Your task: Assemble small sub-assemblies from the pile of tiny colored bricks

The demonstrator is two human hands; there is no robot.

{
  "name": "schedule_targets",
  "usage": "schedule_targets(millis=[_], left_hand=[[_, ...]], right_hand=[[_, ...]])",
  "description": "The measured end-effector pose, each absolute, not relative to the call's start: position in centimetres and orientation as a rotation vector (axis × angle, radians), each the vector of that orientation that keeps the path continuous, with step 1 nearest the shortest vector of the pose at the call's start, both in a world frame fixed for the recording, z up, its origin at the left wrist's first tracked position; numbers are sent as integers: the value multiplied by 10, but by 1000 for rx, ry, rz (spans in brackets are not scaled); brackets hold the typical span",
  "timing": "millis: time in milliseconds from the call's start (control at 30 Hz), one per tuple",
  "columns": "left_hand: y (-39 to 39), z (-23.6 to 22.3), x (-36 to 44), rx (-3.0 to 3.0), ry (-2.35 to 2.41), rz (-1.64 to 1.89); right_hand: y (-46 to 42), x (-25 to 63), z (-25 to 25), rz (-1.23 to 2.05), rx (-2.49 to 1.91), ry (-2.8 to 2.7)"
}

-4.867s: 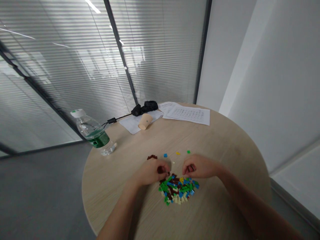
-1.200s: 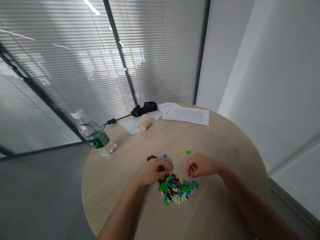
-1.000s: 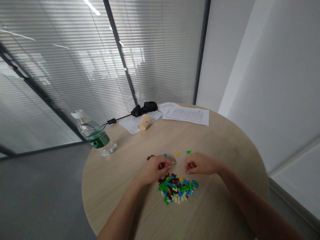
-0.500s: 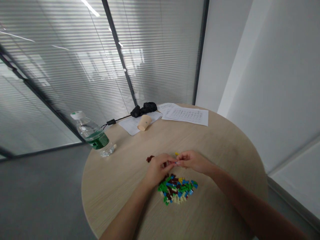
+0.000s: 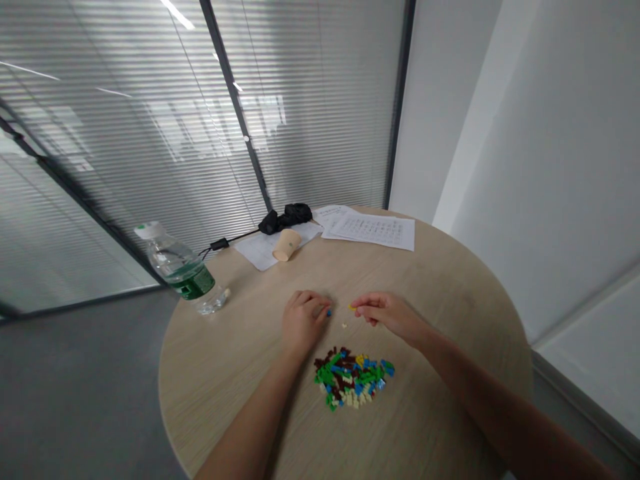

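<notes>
My left hand [image 5: 304, 321] is closed above the table, with a small blue toy brick [image 5: 329, 313] at its thumb and fingertips. The hand covers the spot where dark brown bricks lay. Opposite it, my right hand [image 5: 391, 313] pinches a small yellow toy brick [image 5: 352, 307] between thumb and forefinger. A tiny cream brick [image 5: 344, 325] lies on the wood between the two hands. Closer to me spreads a pile of small toy bricks [image 5: 353, 379] in green, brown, blue, cream and yellow.
The round wooden table [image 5: 225, 373] holds a clear water bottle [image 5: 187, 277] at its left edge. Toward the back are a paper cup [image 5: 287, 245] on its side, a black folded bundle [image 5: 295, 216] with a cord, and printed sheets [image 5: 373, 231]. Glass with blinds stands behind.
My hands, together half a second ago, have moved apart, the left one leftward. The right fingers now hold the yellow brick that lay behind them. A cream brick now shows on the table.
</notes>
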State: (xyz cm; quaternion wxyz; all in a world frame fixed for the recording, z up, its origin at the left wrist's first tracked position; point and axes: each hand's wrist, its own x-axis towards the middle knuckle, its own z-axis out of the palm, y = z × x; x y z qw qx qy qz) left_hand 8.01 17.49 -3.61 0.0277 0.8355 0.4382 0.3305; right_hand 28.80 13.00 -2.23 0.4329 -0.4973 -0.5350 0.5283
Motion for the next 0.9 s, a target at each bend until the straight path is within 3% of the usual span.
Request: schedule_targets(millis=[700, 900], left_hand=[[170, -27, 81, 2542, 1545, 795], [166, -19, 74, 2545, 1636, 694]], right_hand=[[134, 289, -28, 1248, -1289, -1422], [130, 289, -30, 1066, -1312, -1606]])
